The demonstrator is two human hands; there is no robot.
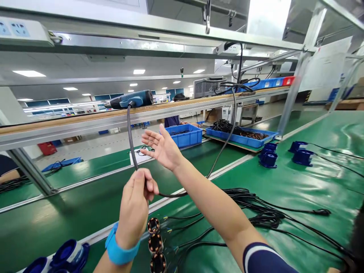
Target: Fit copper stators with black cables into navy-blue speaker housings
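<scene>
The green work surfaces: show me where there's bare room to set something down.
Bare: the dark green strip between the left hand and the slanted metal upright; and the glossy green bench between the round blue plastic housings and the coiled black cables. Crowded: around the copper-wound rings beside cable ends, and the near-left corner, where more blue housings sit.

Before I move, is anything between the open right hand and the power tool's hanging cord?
Nothing visible blocks that gap: the right hand is open beside the cord. The left hand grips the cord lower down, below the blue power tool.
</scene>
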